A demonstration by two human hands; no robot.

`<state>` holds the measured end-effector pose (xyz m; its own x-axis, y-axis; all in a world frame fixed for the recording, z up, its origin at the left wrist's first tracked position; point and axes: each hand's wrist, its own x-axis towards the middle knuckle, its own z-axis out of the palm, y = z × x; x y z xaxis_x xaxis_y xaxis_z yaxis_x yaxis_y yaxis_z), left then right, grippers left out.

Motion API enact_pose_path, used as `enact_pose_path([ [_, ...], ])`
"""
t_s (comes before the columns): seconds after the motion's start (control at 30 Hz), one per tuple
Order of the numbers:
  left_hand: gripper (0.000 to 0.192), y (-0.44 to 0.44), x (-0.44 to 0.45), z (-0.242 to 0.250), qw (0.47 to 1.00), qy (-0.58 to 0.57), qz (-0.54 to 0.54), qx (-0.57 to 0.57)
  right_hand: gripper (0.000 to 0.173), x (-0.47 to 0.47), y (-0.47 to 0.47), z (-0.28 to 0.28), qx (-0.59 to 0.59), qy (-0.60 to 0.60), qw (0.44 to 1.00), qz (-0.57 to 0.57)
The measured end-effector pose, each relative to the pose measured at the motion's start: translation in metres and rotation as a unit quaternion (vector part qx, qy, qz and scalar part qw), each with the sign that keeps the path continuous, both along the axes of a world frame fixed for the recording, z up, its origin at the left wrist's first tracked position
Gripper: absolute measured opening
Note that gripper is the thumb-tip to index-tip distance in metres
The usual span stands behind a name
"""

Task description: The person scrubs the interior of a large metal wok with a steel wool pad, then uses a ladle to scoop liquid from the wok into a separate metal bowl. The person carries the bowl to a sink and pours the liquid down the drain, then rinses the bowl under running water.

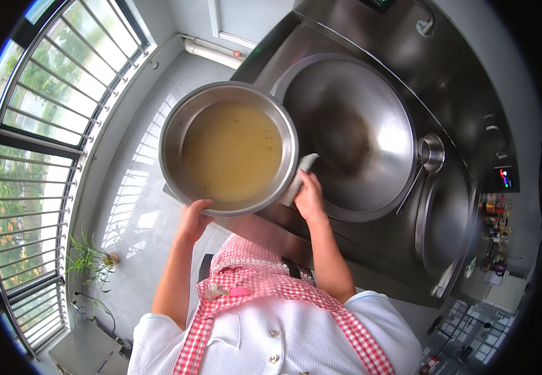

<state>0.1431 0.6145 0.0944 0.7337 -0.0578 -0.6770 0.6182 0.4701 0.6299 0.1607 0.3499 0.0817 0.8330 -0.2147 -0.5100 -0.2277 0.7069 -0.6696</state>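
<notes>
A large stainless steel basin (170,154) of cloudy yellow liquid (233,150) is held out in front of me, with a few dark green bits floating in it. My left hand (195,220) grips the rim at the near left, thumb on top. On the right side, my right hand (309,197) holds the rim through a folded pale cloth (294,187); its fingers are partly hidden. Just right of the basin sits a big steel wok (346,136), browned at its bottom. The basin overlaps the wok's left edge in this view.
A ladle (432,152) rests by the wok on the steel cooking range (369,262), near a second wok (447,225). A barred window (41,164) runs along the left. On the tiled floor (135,206) stands a potted plant (97,258). Bottles (496,208) line the far right.
</notes>
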Motion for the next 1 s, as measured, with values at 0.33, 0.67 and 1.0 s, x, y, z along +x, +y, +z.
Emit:
enact_pose_path([
  [0.33, 0.029, -0.009, -0.002, 0.008, 0.999, -0.047, 0.023, -0.011, 0.016, 0.016, 0.011, -0.013, -0.127, -0.002, 0.971, 0.204],
  [0.67, 0.021, 0.005, -0.082, 0.046, 0.984, -0.077, 0.161, 0.015, 0.016, -0.017, 0.045, 0.047, -0.198, -0.077, 0.946, 0.244],
  [1.0, 0.008, 0.007, -0.272, 0.060, 0.911, -0.008, 0.401, 0.097, 0.043, -0.105, 0.107, 0.074, -0.192, -0.112, 0.878, 0.424],
])
